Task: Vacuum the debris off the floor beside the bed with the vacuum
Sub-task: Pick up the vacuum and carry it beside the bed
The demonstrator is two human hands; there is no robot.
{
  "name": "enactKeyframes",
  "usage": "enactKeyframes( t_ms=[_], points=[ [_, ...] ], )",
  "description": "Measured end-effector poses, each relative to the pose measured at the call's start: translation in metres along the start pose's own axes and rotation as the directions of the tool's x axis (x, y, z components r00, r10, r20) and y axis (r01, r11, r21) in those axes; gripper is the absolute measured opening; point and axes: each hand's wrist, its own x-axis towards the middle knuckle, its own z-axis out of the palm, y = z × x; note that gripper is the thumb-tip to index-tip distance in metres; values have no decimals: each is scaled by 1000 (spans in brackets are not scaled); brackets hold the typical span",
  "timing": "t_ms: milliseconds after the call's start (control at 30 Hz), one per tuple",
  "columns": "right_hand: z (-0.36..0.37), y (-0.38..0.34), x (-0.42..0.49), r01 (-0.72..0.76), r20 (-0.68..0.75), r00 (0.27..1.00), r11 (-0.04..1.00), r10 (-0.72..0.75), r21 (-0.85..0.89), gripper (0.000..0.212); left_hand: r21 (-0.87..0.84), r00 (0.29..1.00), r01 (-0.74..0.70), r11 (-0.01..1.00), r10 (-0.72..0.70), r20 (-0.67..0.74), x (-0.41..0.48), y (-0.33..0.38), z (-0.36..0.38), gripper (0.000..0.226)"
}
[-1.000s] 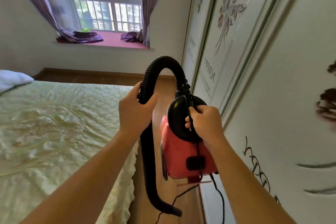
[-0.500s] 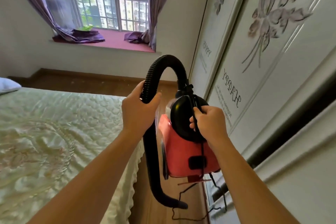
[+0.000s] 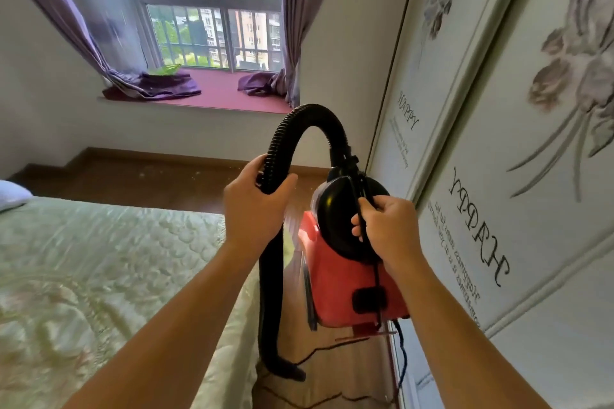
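The red vacuum (image 3: 349,279) is held up in the gap between the bed (image 3: 99,259) and the wardrobe (image 3: 465,109), and has been carried slightly nearer the window (image 3: 212,10) than a second ago. The holds are unchanged: the hose (image 3: 309,116) is clasped by the left hand (image 3: 255,206), and the black strap (image 3: 357,181) is pinched in the curled right hand (image 3: 388,229). The nozzle (image 3: 292,372) is hung low over the floor (image 3: 332,359); pale debris (image 3: 186,173) is seen ahead, so cleaning is judged not yet begun
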Motion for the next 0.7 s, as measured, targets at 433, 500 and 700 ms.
enactKeyframes(
  t_ms=[433,500,700],
  points=[
    [29,-19,247,41,73,997,999,-38,-32,22,-22,998,14,1000,-15,-56,181,-46,122,34],
    [39,-20,282,46,76,996,998,-43,-35,23,-31,998,9,999,-11,-59,209,-60,139,37],
    [84,-20,392,64,57,996,997,-61,-51,23,-51,997,29,998,-33,-70,305,-130,190,28]
  ],
)
